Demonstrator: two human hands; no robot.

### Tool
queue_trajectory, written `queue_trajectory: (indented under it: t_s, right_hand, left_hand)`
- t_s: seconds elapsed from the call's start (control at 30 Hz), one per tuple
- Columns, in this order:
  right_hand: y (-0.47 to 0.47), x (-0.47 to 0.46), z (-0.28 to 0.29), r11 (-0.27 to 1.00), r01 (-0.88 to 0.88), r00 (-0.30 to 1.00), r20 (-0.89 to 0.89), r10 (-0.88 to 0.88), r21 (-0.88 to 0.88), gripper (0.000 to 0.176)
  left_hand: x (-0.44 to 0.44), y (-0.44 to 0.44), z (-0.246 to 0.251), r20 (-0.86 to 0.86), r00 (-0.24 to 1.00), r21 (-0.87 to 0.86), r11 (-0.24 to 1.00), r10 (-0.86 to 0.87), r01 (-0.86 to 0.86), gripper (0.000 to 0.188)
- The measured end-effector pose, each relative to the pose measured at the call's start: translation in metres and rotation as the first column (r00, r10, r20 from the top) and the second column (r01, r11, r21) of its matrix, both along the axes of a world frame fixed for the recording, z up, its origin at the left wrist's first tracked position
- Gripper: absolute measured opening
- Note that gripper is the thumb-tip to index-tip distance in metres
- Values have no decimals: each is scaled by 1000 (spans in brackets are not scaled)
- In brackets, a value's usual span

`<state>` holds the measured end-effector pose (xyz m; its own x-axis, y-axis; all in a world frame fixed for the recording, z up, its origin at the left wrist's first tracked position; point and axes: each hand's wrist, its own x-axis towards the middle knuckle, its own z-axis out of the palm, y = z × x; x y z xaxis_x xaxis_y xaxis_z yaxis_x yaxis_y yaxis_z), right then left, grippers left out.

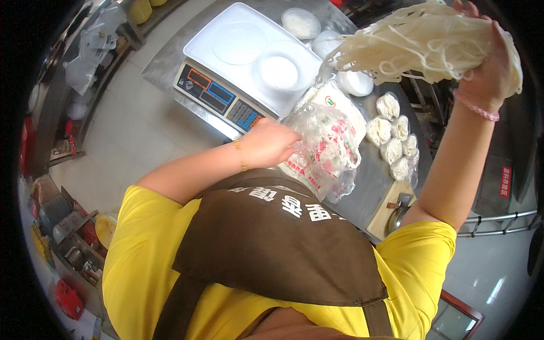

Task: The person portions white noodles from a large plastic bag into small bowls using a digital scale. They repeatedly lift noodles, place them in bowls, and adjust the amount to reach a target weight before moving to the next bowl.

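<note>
My right hand (495, 78) is raised at the upper right, gripping a thick bundle of pale, wide noodles (416, 46); loose strands hang off its left end. My left hand (270, 144) is low in front of the scale, its fingertips pinching the edge of a clear plastic bag (327, 140) with red print. Under and behind that bag lies a white package (340, 100) of what looks like noodles. A digital weighing scale (212, 95) carries a white bowl (279, 73) on its white pan (240, 42).
Several small bagged noodle portions (391, 151) sit on the steel table (355, 197) at the right. Beyond the scale are a round tub (301, 23) and more white bowls (356, 83). A wooden board (382, 212) with a metal tool (399, 204) lies by my right arm. Loaded shelves (91, 89) stand left.
</note>
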<state>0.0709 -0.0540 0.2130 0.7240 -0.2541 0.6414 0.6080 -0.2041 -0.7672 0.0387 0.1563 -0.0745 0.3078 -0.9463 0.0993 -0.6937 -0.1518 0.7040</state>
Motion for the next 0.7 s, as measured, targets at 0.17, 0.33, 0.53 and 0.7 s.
queue_trajectory:
  t_s: [0.17, 0.33, 0.53, 0.7]
  right_hand:
    - [7, 25, -34, 999, -17, 993, -116, 21, 35, 11]
    - [-29, 48, -98, 987, 10, 868, -492, 70, 159, 26]
    - [-11, 61, -188, 913, -13, 834, -507, -215, -408, 22]
    - [6, 63, -228, 439, -157, 818, -365, -444, -885, 26]
  left_hand:
    - [12, 69, -20, -156, 961, -74, 967, 230, -244, 26]
    - [21, 109, -45, -206, 903, -43, 919, 377, -393, 23]
    - [29, 123, -55, -203, 894, -7, 913, 399, -409, 24]
    - [32, 123, -60, -220, 910, 24, 935, 351, -355, 26]
